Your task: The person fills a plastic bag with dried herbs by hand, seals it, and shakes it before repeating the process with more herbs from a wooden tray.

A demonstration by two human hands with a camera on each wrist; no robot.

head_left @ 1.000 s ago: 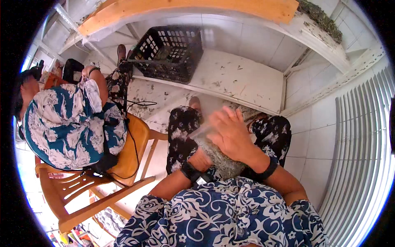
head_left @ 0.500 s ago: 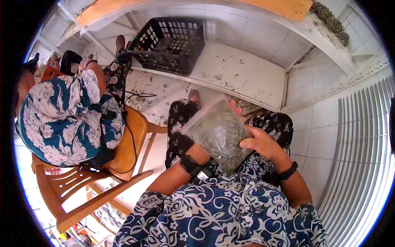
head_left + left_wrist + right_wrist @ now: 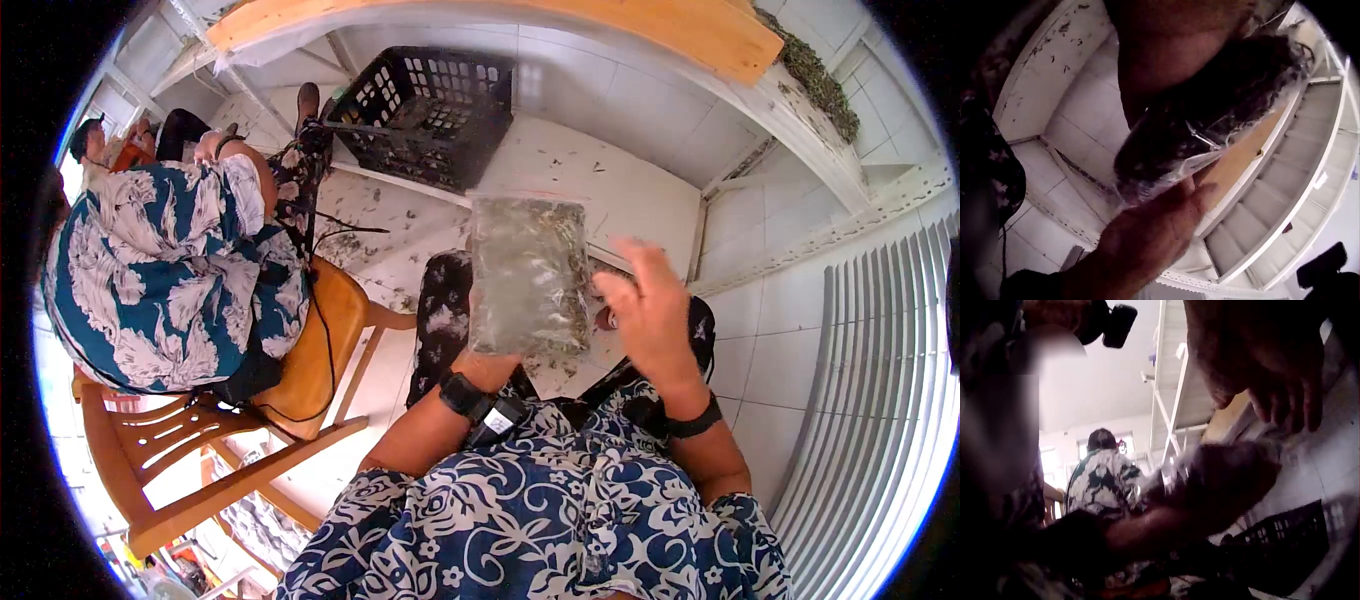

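My left hand (image 3: 488, 362) holds a clear plastic bag of dried green herbs (image 3: 526, 273) upright in front of me, gripping it from below and behind. Its fingers are mostly hidden by the bag. My right hand (image 3: 646, 312) is open and blurred, just right of the bag, and holds nothing. In the left wrist view the bag (image 3: 1210, 119) lies against my left palm (image 3: 1166, 50), with the right hand (image 3: 1150, 240) close to its lower edge. The right wrist view shows my right fingers (image 3: 1260, 369) spread above the dark bag (image 3: 1229, 481).
A black plastic crate (image 3: 420, 105) stands on a white speckled ledge (image 3: 610, 190) ahead. At my left, another person in a floral shirt (image 3: 170, 270) sits on a wooden chair (image 3: 320, 350). A white louvred wall (image 3: 880, 380) runs along the right, and a wooden beam (image 3: 500, 20) crosses overhead.
The bag has risen from my lap and turned upright. My right hand has let go of it and moved off to the right with its fingers spread.
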